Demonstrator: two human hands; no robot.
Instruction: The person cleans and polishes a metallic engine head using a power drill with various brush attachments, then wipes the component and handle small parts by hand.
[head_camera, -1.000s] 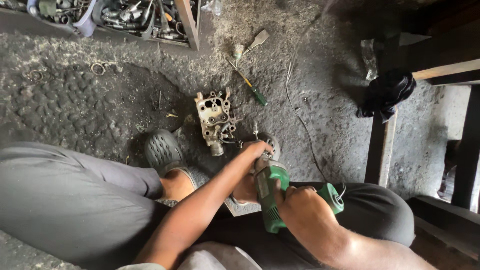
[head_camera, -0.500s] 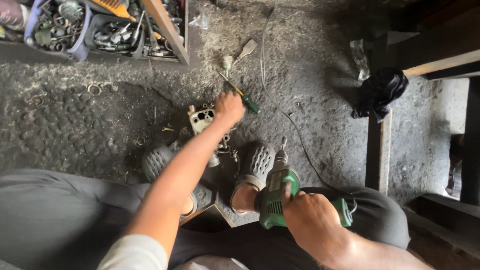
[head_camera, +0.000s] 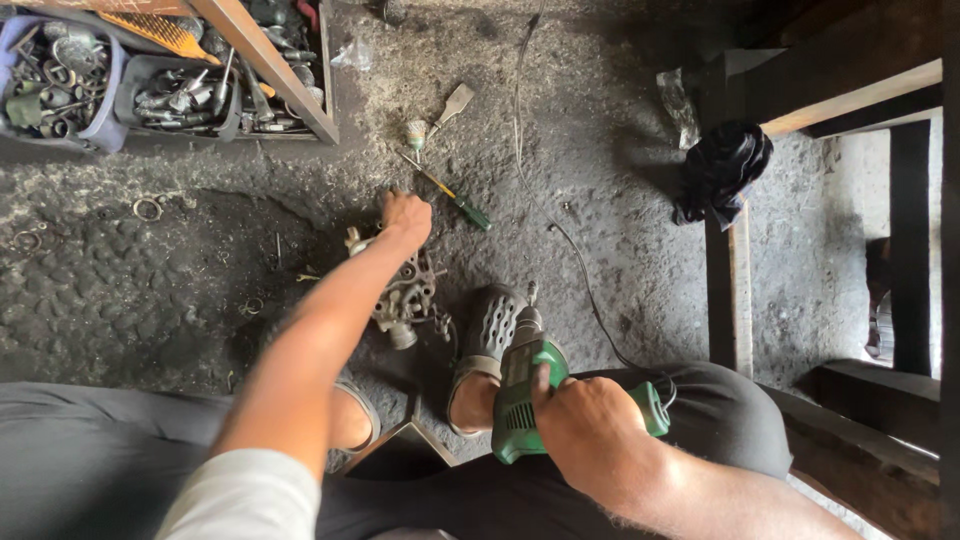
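Note:
My left hand (head_camera: 405, 215) reaches forward over a grimy metal engine part (head_camera: 405, 295) that lies on the dirty floor, its fingers closed at the part's far end. My right hand (head_camera: 590, 425) grips a green electric drill (head_camera: 525, 395) near my right knee, its tip pointing away from me beside my grey sandal (head_camera: 492, 330). A green-handled screwdriver (head_camera: 450, 195) lies just beyond my left hand.
A wooden tray (head_camera: 275, 70) full of metal tools and rings sits at top left. A small brush (head_camera: 440, 115) lies near the screwdriver. A black cord (head_camera: 580, 270) runs across the floor. A dark cloth (head_camera: 725, 165) hangs on a wooden frame at right.
My left hand left the drill and stretched forward to the metal part. The right hand stayed on the drill, which dropped closer to my knee.

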